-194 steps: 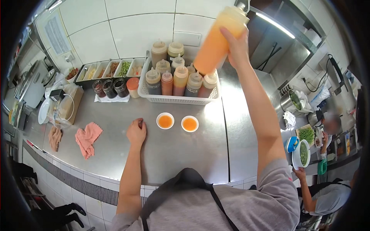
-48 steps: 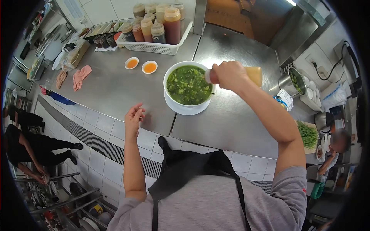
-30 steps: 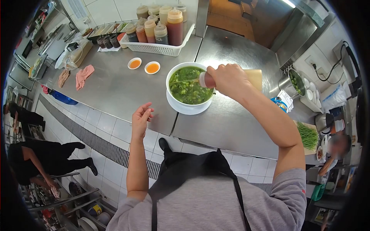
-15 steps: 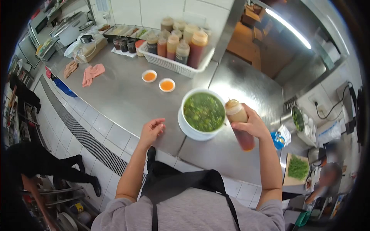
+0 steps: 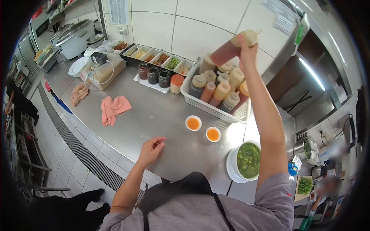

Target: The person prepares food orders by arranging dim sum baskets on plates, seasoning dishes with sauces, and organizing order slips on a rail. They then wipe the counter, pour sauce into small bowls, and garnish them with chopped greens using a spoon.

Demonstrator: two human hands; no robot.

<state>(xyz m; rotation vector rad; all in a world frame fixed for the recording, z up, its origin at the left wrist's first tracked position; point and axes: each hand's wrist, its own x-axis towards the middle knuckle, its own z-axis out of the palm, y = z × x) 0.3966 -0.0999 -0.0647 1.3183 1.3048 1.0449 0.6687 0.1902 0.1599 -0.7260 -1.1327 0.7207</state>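
Note:
My right hand (image 5: 248, 52) grips a squeeze bottle (image 5: 226, 51) of reddish-brown sauce near its cap. The bottle is tilted, its nozzle pointing up and right, above the back of a white plastic basket (image 5: 210, 108). Several other squeeze bottles (image 5: 222, 91) stand in that basket. Over the steel counter, my left hand (image 5: 151, 151) hangs with loosely bent fingers and nothing in it. Two small white cups of orange sauce, a left one (image 5: 193, 123) and a right one (image 5: 213, 134), sit in front of the basket. A white bowl of green soup (image 5: 248, 159) stands by my right arm, which partly covers it.
Left of the basket are lidded jars (image 5: 153, 75) and a black tray of toppings (image 5: 133, 52). Pink cloths (image 5: 114, 109) lie on the counter (image 5: 154, 111). Another person's dark-clothed legs (image 5: 73, 206) are at lower left. Chopped greens (image 5: 305, 185) and a co-worker (image 5: 327, 186) are at right.
My right hand has carried the squeeze bottle from beside the soup bowl up and away to above the basket. My view has turned left. The left hand still holds nothing.

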